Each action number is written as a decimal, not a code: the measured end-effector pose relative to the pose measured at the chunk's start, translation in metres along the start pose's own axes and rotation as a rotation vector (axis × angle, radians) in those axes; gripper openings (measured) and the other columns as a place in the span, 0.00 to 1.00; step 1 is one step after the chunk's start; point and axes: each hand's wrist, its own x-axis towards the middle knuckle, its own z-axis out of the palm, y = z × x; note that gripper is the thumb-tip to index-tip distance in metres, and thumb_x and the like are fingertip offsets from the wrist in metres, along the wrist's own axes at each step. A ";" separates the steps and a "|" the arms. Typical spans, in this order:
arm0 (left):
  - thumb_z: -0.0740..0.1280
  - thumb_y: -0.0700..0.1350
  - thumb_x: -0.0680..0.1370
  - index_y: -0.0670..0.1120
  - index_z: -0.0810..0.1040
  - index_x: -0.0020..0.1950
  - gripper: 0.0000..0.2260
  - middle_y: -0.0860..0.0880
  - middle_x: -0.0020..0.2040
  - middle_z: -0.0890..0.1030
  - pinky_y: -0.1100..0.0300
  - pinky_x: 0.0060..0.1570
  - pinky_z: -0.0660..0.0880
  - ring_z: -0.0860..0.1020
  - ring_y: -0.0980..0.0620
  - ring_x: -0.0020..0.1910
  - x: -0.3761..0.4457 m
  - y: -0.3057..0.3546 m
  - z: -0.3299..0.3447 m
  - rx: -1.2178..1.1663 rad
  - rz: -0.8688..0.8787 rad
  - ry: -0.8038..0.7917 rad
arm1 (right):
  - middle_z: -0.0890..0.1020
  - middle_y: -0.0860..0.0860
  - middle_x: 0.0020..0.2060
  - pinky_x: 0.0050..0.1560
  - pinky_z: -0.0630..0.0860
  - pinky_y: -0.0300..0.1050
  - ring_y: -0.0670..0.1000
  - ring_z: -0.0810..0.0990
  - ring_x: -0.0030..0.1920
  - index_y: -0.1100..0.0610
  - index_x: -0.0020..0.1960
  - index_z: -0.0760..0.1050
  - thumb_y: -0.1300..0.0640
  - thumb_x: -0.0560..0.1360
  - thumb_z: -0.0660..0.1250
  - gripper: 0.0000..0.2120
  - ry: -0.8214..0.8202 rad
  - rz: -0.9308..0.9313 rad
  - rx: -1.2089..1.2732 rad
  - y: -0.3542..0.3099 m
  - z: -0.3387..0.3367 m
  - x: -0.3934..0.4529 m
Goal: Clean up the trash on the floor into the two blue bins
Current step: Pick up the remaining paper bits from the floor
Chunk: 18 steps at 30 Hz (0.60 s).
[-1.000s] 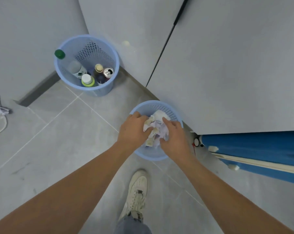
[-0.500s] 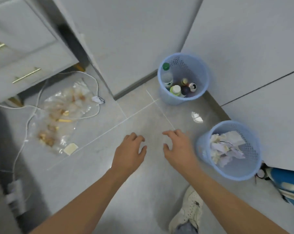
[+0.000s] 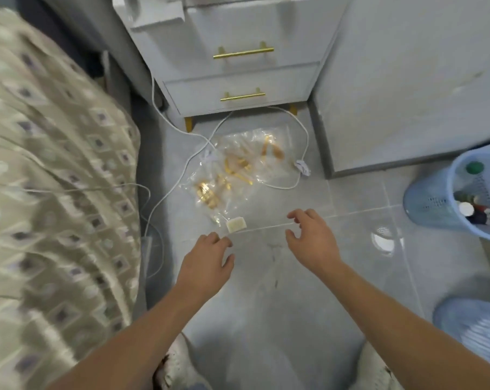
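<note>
A clear plastic bag (image 3: pixel 238 170) with gold-coloured pieces inside lies on the grey floor in front of a white drawer unit. A small pale square piece (image 3: pixel 236 224) lies at its near corner. My left hand (image 3: pixel 207 263) hovers just below that piece, fingers loosely spread, holding nothing. My right hand (image 3: pixel 311 240) is beside it to the right, fingers spread and slightly bent, also holding nothing. A blue bin (image 3: pixel 423 204) with bottles stands at the right edge. The second blue bin (image 3: pixel 449 316), with paper in it, is at the lower right.
A white drawer unit (image 3: pixel 243 68) with gold handles stands ahead. White cables (image 3: pixel 291 184) run across the floor and over the bag. A patterned bedspread (image 3: pixel 49 192) fills the left side. My white shoes (image 3: pixel 176 367) are at the bottom. A grey wall panel (image 3: pixel 406 80) is on the right.
My hands left the paper in the nearer bin and came away with nothing in them. My view swung left, so the bins now sit at the right edge and the plastic bag lies ahead.
</note>
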 end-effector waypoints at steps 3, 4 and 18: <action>0.62 0.53 0.82 0.52 0.76 0.68 0.16 0.53 0.61 0.76 0.55 0.53 0.76 0.73 0.51 0.62 0.011 -0.013 0.022 -0.005 -0.038 -0.047 | 0.75 0.52 0.61 0.57 0.78 0.53 0.55 0.77 0.60 0.51 0.66 0.74 0.55 0.76 0.67 0.18 -0.063 0.045 -0.053 0.009 0.013 0.033; 0.62 0.53 0.82 0.53 0.75 0.69 0.16 0.53 0.61 0.76 0.56 0.52 0.75 0.73 0.51 0.62 0.018 -0.015 0.033 -0.011 -0.050 -0.061 | 0.74 0.53 0.62 0.57 0.78 0.53 0.56 0.77 0.61 0.52 0.67 0.74 0.55 0.76 0.67 0.19 -0.084 0.058 -0.075 0.017 0.018 0.045; 0.72 0.40 0.71 0.55 0.72 0.70 0.28 0.49 0.71 0.70 0.50 0.42 0.79 0.72 0.43 0.61 0.157 -0.054 0.201 0.036 -0.007 0.071 | 0.65 0.57 0.73 0.68 0.67 0.57 0.65 0.68 0.66 0.49 0.76 0.64 0.60 0.74 0.67 0.32 0.024 -0.143 -0.309 0.127 0.059 0.235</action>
